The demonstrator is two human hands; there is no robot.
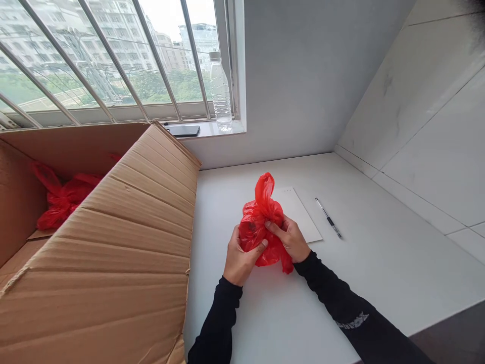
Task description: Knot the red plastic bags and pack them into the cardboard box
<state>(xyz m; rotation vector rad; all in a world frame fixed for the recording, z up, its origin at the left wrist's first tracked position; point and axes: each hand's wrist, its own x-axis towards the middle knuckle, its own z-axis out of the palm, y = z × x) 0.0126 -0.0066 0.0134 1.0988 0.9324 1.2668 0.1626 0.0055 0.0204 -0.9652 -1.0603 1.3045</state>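
A red plastic bag [261,212], knotted in the middle with one loop sticking up, is held above the white table. My left hand [242,257] grips its lower left side, thumb across the front. On the right side, my right hand [291,237] holds the bag with its thumb just below the knot. Something dark shows faintly through the plastic; what it is cannot be made out. Behind the bag lies a white sheet or pad [301,215], partly covered by it. A black and clear pen [328,218] rests to the right of the pad.
An open cardboard box [140,242] fills the left side, its flap leaning over the white table [379,263]. Red bags [68,197] lie inside it. On the sill by the barred window stand a clear bottle [221,96] and a dark phone [184,131].
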